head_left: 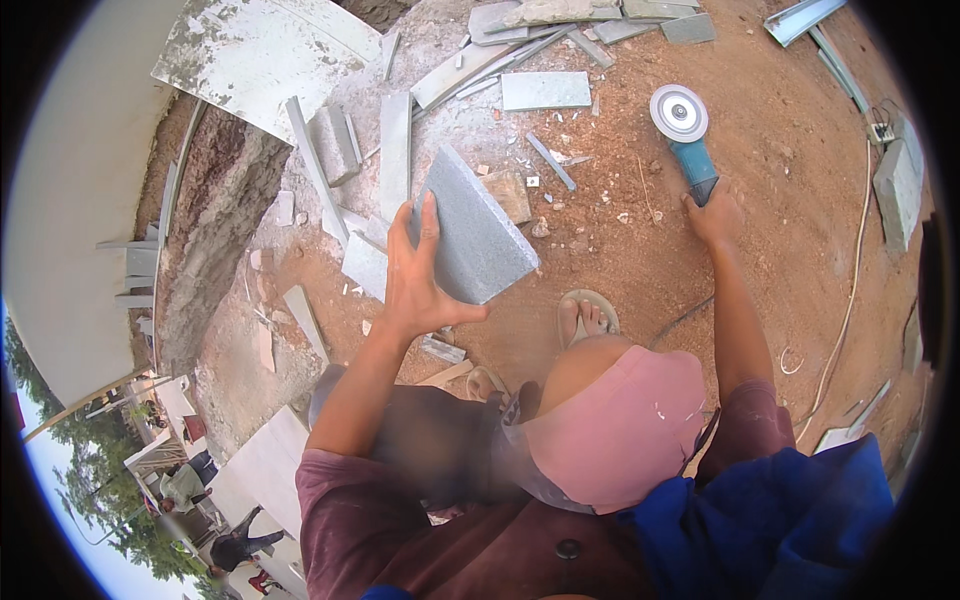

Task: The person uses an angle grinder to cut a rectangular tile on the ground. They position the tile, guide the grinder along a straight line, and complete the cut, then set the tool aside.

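Note:
A grey rectangular stone slab (470, 228) stands tilted in front of me, its pale cut edge facing up and to the right. My left hand (410, 278) is closed on its left side, with the fingers along the left edge and the thumb by the lower corner. Off to the right, my right hand (718, 215) grips the rear of a teal angle grinder (692, 165). The grinder's round pale disc (679, 112) points away from me, apart from the slab. Whether the disc is turning I cannot tell. Behind the slab sits a small brownish block (508, 197).
Loose grey slabs and strips (545, 91) lie across the reddish dirt ahead. A trench (225, 190) runs along the left. A pale cable (855, 270) trails down the right side near a leaning slab (898, 185). My sandalled foot (588, 318) is close below the slab. People (240, 548) are far at lower left.

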Available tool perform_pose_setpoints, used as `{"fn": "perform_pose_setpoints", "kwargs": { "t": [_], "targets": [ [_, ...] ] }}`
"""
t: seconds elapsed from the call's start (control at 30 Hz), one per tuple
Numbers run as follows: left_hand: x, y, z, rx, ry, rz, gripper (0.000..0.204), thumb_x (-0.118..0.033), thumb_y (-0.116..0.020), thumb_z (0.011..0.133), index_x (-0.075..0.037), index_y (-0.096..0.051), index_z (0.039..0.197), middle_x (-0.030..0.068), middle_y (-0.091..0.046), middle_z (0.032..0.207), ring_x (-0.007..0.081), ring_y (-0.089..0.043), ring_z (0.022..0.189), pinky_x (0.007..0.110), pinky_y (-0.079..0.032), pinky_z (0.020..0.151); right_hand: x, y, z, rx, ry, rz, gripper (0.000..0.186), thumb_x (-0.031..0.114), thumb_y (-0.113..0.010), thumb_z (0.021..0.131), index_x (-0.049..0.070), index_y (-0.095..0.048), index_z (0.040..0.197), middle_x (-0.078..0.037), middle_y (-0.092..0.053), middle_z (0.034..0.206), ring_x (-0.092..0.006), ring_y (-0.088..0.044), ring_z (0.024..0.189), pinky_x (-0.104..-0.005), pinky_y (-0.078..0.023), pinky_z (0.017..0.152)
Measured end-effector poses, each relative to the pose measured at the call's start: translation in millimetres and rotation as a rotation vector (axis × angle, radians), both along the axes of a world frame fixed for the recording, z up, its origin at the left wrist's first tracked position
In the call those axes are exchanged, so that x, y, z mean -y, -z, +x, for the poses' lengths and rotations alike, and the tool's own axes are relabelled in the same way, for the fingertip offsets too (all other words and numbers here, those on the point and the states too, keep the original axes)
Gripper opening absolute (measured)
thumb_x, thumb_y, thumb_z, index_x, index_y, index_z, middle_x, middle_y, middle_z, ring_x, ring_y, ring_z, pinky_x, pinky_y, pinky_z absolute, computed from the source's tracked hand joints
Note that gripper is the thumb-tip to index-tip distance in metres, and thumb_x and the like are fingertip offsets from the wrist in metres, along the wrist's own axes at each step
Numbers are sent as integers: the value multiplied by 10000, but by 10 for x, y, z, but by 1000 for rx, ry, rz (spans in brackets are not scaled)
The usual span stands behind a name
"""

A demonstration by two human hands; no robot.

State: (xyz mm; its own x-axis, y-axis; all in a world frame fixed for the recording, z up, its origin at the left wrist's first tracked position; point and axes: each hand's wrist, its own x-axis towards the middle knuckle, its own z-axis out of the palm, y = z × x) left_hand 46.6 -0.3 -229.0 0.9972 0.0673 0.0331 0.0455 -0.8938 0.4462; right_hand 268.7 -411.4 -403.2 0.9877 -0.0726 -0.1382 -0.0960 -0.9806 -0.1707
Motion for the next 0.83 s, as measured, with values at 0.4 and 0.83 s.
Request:
{"fn": "perform_pose_setpoints", "kwargs": {
  "t": [0.4,0.83],
  "targets": [
    [88,-541,-369,67,59,-319,1532,-505,-933,471,73,-160,1660,322,-339,1575,464,-376,1483,518,-335,1217,7,-14,-34,2,-30,-30,716,420,-824,852,20,-498,1348,-232,-608,1339,-434,-574,1262,-547,-494,1023],
    [219,-574,-449,-62,-135,-712,1530,-541,-936,527,0,-108,1694,239,-399,1555,398,-439,1446,538,-345,1195,113,-6,-72,25,-43,-111,910,414,-845,826,33,-394,1519,-250,-482,1511,-444,-502,1374,-552,-444,1104]
  ]
}}
